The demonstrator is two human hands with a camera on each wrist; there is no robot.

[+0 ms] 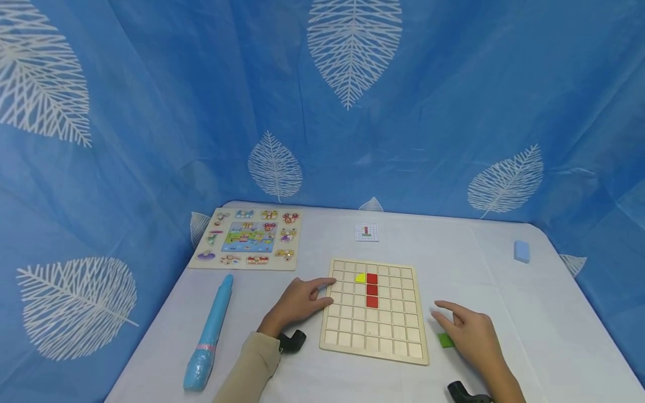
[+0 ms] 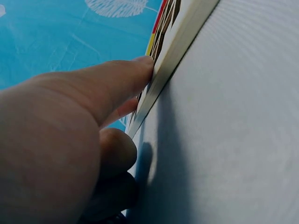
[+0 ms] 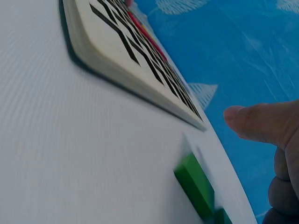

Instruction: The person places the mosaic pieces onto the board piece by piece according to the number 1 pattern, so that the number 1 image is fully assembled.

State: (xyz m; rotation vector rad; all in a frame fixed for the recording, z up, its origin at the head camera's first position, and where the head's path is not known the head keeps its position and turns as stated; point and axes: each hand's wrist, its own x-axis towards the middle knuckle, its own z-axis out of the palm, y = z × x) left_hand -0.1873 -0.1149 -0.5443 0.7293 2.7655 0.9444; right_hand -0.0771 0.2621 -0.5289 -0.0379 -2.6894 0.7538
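While the left hand [image 1: 297, 305] is laid against the left edge of the pale wooden grid board [image 1: 375, 338], its fingers are held loosely straight, with one fingertip [image 2: 142, 65] pressed to the rim. The right hand [image 1: 468, 330] is kept relaxed and spread above the white table [image 1: 529, 313], gripping nothing, just over a small green flat block [image 1: 445, 340] beside the board's right edge. Three red square tiles [image 1: 372, 289] and one yellow tile [image 1: 360, 277] are seated in the grid. A blue pen-shaped toy [image 1: 209, 333] is seen further left.
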